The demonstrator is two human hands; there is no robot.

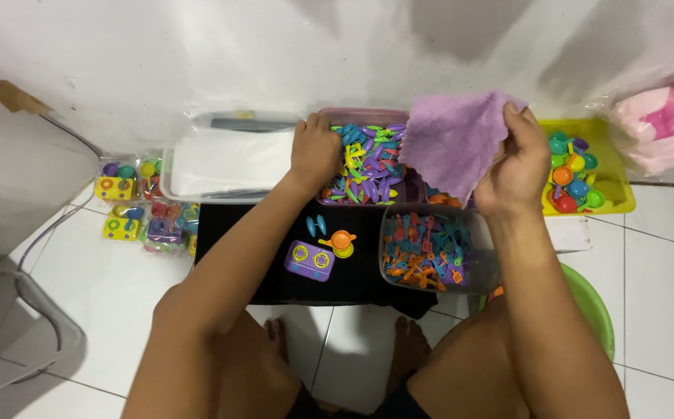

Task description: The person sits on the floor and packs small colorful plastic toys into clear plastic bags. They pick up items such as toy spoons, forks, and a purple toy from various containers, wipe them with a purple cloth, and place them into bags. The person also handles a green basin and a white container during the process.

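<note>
While the left hand point(315, 152) digs into a tray point(362, 116) of small plastic pieces point(368, 167), its grip curled among them, the right hand point(517, 167) pinches a purple cloth point(453, 140) above that tray, beside a tub point(430, 252) of orange and blue pieces.

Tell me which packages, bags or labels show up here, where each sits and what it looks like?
Toy packs: clear bags by the left wall holding yellow, purple and red toys.
Plastic bag: clear, far right, pink item inside.
Clear lid: flat, rectangular, beside the left hand.
No labels or screens are visible.
</note>
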